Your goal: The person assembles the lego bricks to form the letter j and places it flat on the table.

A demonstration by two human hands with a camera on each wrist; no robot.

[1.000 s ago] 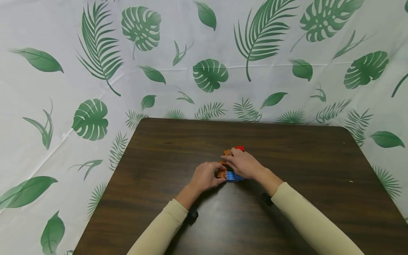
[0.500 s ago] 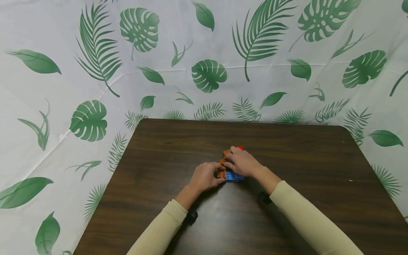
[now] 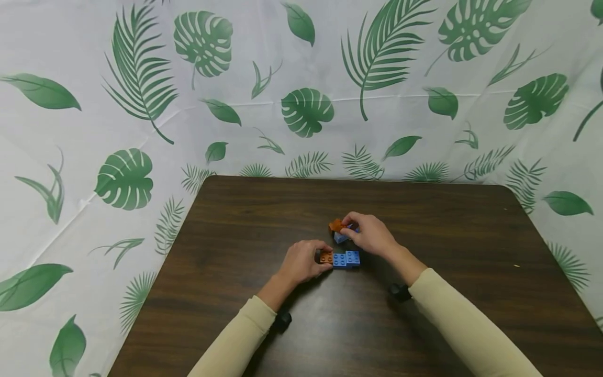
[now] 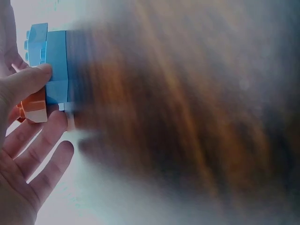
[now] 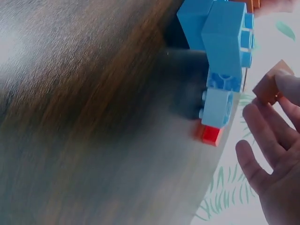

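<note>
A white backdrop cloth printed with green tropical leaves (image 3: 306,78) hangs behind and to both sides of a dark wood-grain tabletop (image 3: 235,220), the biggest things here. Two cream long sleeves (image 3: 464,327) reach in from the near edge.

From the head view, the left hand (image 3: 301,261) sits near the middle of the tabletop, its thumb and fingers pinching the left end of a low row of plastic building bricks, blue with a brown brick at the end (image 3: 340,258), which lies flat on the wood. The left wrist view shows what the head view does not: the thumb pressed on the side of the blue brick (image 4: 56,63), the other fingers spread loosely below it, with the brown end (image 4: 33,107) tucked against the hand.

Just beyond the row, the right hand (image 3: 372,234) pinches a small orange-brown brick (image 3: 336,225) lifted a little off the wood, with a pale blue brick (image 3: 341,237) just under it. The right wrist view adds more: the blue bricks (image 5: 225,37) stand stacked, with a pale blue piece and a small red brick (image 5: 211,135) at the far end, which the head view hides behind the hand. There the orange-brown brick (image 5: 269,86) sits at the fingertips, apart from the stack, the remaining fingers relaxed and open.
</note>
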